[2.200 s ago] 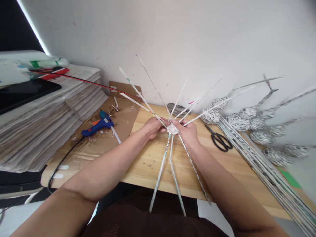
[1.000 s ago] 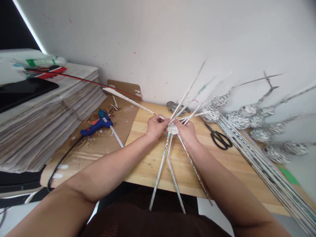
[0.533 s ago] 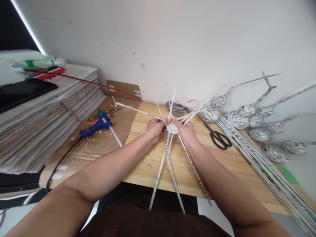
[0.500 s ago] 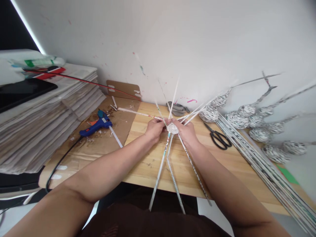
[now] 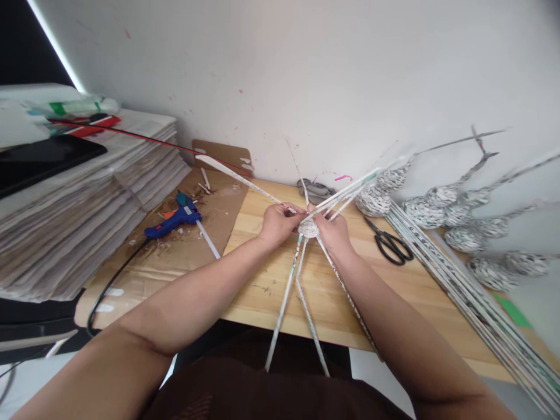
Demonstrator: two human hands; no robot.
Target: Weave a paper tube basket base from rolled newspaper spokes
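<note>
A small round weave of rolled newspaper tubes (image 5: 309,229) sits between my hands above the table, with several long paper tubes (image 5: 284,306) fanning out from it toward me and away. My left hand (image 5: 277,224) is closed at its left edge, pinching a paper tube (image 5: 236,177) that sticks out up and to the left. My right hand (image 5: 335,234) is closed on the weave's right side, thumb near the rim. More tubes (image 5: 350,191) reach up to the right past its fingers. The fingertips of both hands are partly hidden.
Dark-handled scissors (image 5: 391,246) lie right of my hand, near a bundle of paper tubes (image 5: 455,286) and several woven newspaper balls (image 5: 422,213). On cardboard (image 5: 166,262) at left lies a blue glue gun (image 5: 175,219). A grey pouch-like object (image 5: 317,191) rests by the wall; a newspaper stack (image 5: 100,198) stands left.
Tubes that stood up from the weave have swung over to the right. The tube at my left hand now slants higher. Both hands stay close to the weave.
</note>
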